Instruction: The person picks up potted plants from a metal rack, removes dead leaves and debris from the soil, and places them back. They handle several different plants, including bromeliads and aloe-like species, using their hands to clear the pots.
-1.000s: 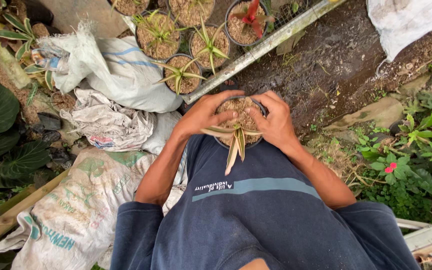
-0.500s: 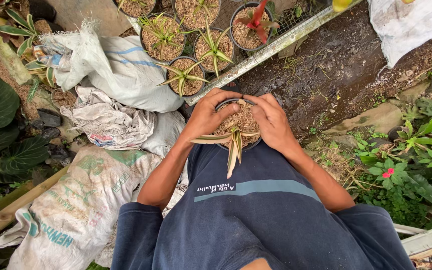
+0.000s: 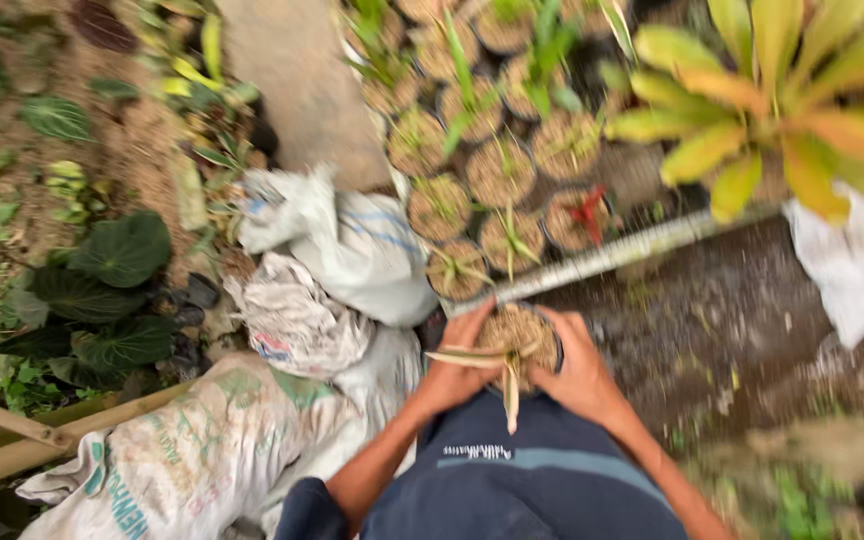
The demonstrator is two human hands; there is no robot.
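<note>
A small round pot (image 3: pixel 519 335) filled with brown husk sits between my hands, just above my dark blue shorts (image 3: pixel 522 480). A young plant with pale yellow-green strap leaves (image 3: pixel 508 368) grows out of it and droops toward me. My left hand (image 3: pixel 450 372) wraps the pot's left side, fingers on its rim. My right hand (image 3: pixel 579 368) grips the right side the same way. The view is blurred by motion.
Several similar potted seedlings (image 3: pixel 497 170) stand in rows beyond a pale metal bar (image 3: pixel 622 255). White sacks (image 3: pixel 352 250) and a printed sack (image 3: pixel 182 450) lie at left. Dark broad leaves (image 3: pixel 117 255) and bamboo poles (image 3: pixel 12 440) are far left. A yellow-green plant (image 3: pixel 782 90) stands upper right.
The camera has tilted up and away, so the rows of pots and the big yellow-green plant now show. Both hands stay on the pot, which sits lower in view.
</note>
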